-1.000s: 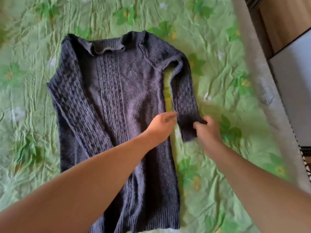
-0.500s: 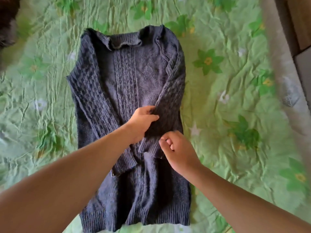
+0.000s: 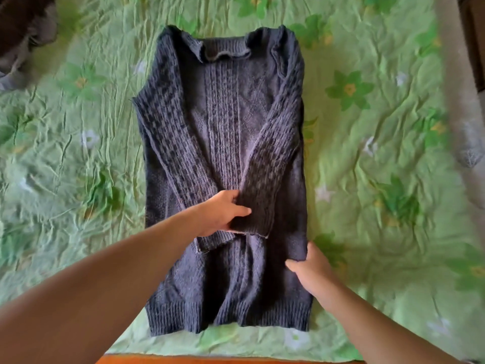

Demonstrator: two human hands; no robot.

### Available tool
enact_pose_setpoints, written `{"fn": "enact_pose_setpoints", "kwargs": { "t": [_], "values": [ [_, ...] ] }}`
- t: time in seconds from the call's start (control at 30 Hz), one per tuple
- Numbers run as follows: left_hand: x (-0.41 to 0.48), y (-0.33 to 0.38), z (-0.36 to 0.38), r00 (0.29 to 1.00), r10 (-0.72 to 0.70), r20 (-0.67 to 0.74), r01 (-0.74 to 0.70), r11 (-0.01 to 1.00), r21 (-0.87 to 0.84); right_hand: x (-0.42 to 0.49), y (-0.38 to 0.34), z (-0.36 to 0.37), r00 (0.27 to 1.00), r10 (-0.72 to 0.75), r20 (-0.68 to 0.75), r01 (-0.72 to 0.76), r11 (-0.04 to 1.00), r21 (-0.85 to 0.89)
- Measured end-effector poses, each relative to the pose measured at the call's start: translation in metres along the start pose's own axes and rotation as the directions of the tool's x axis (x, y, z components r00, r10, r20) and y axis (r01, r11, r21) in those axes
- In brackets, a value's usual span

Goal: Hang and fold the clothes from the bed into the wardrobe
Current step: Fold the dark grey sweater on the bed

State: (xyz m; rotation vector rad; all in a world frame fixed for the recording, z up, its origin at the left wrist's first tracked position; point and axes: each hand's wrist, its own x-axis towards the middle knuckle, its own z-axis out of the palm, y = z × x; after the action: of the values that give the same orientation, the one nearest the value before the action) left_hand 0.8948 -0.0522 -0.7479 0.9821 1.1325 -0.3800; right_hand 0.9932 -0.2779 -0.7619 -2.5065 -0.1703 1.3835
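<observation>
A: Looking for the dark knitted sweater (image 3: 231, 143)

B: Lying flat on the bed (image 3: 367, 179), front up, collar pointing away, hem sitting near the bed's front edge. Resting on a crumpled green flowered sheet

A: Asking about the sleeves

B: Lying folded in slantwise across the front, with the cuffs overlapping near the middle

A: Checking the left grip (image 3: 223, 214)

B: Curling round the cuff of the sleeve (image 3: 273, 153) coming in from the right, keeping hold of its edge against the sweater's body

A: Checking the right grip (image 3: 309, 269)

B: Pinching the sweater's right side edge low down, thumb lying on top, fingers curling under the knit

A: Noticing anything else

B: Seeing a heap of dark clothes (image 3: 21, 35) lying at the far left corner, well apart from the sweater
</observation>
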Motion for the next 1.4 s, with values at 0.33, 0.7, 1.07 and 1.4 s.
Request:
{"fn": "enact_pose_setpoints", "kwargs": {
  "t": [0.33, 0.7, 1.07, 1.4],
  "values": [
    [-0.013, -0.028, 0.002, 0.998, 0.047, -0.051, -0.010, 0.825, 0.565, -0.003, 0.012, -0.020, 0.948, -0.222, -0.228, 0.083, 0.864, -0.496],
    [-0.012, 0.018, -0.005, 0.996, 0.018, -0.085, 0.055, 0.626, 0.778, 0.026, -0.114, 0.007, 0.988, -0.148, 0.033, 0.132, 0.945, 0.300],
    [0.058, 0.130, -0.044, 0.831, 0.466, -0.305, -0.267, 0.814, 0.516, 0.090, -0.184, -0.057, 0.990, -0.129, 0.060, 0.045, 0.685, 0.727],
    [0.152, 0.265, -0.049, 0.783, 0.553, -0.284, -0.530, 0.833, 0.161, 0.184, -0.277, -0.113, 0.955, -0.212, 0.208, -0.100, 0.430, 0.897]
  ]
}}
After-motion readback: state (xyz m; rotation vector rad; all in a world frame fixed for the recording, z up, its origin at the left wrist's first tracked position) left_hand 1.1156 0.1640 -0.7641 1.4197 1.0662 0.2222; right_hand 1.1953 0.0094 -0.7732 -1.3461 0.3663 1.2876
